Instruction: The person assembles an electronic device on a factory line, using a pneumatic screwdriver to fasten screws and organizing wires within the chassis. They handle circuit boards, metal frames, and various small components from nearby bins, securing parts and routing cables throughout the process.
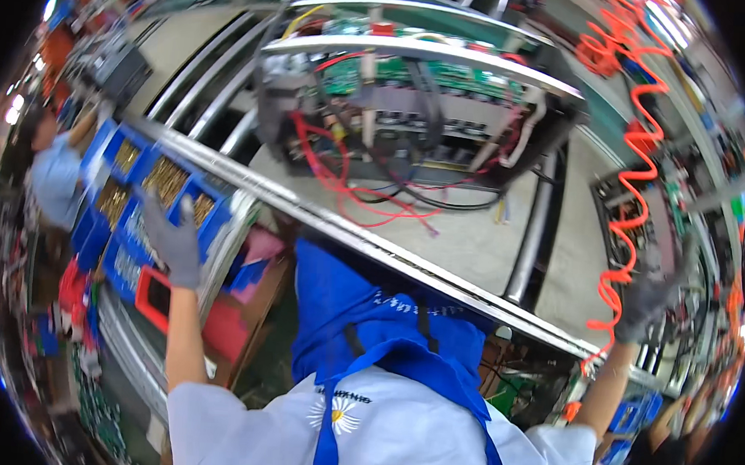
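My left hand (172, 240), in a grey glove, is over the near side of the blue parts bins (208, 236). Its thumb and fingers are apart, and I see nothing held. Brass-coloured small fasteners (165, 179) fill several of these bins. Off to the right, my right hand (645, 304), gloved too, is beside an orange coiled hose (643, 175); motion blurs it, but the fingers look stretched out. Ahead of me an open electronic unit (421, 109) rests on the conveyor, with green circuit boards inside and loose red and black wires (334, 167) hanging out its front.
A metal rail (372, 248) runs along the conveyor's near edge, with rollers (530, 241) behind it. At the right stands another open unit (634, 221). A red-framed object (152, 298) lies below the bins. A co-worker in light blue (55, 174) is at far left.
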`<move>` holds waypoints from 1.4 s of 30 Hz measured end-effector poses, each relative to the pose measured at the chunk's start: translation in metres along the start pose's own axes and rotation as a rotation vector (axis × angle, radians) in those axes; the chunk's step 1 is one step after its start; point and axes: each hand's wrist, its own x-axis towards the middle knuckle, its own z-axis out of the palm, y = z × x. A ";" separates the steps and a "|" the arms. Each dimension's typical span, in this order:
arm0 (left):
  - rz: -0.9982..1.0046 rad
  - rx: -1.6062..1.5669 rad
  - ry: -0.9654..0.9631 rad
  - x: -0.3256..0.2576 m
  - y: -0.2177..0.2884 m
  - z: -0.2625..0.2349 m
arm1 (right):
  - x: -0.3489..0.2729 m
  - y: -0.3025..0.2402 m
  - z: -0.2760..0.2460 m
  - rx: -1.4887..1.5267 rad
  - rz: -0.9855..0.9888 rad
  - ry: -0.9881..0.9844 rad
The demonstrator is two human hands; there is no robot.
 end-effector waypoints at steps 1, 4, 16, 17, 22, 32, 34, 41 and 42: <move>0.092 -0.011 -0.024 -0.016 0.016 0.010 | 0.009 -0.029 0.023 -0.064 -0.231 -0.027; 0.228 -0.146 -0.101 -0.071 0.053 0.057 | 0.027 -0.092 0.084 0.160 -0.413 -0.286; 0.005 -0.344 -0.124 -0.155 0.144 0.151 | 0.066 -0.049 0.218 0.762 0.130 -0.267; -0.061 -0.400 -0.186 -0.145 0.145 0.140 | 0.066 -0.027 0.218 0.832 0.303 -0.208; -0.123 -0.512 -0.072 -0.140 0.143 0.138 | 0.065 -0.002 0.247 0.833 0.370 -0.073; -0.128 -0.530 -0.124 -0.130 0.134 0.144 | 0.052 -0.179 0.295 0.746 0.475 0.031; -0.132 -0.516 -0.117 -0.128 0.134 0.141 | 0.058 -0.169 0.315 0.825 0.410 -0.041; -0.083 -0.419 -0.213 -0.130 0.142 0.138 | 0.053 -0.248 0.382 0.853 0.111 -0.102; -0.075 -0.409 -0.232 -0.130 0.144 0.137 | 0.053 -0.263 0.390 0.834 0.034 -0.103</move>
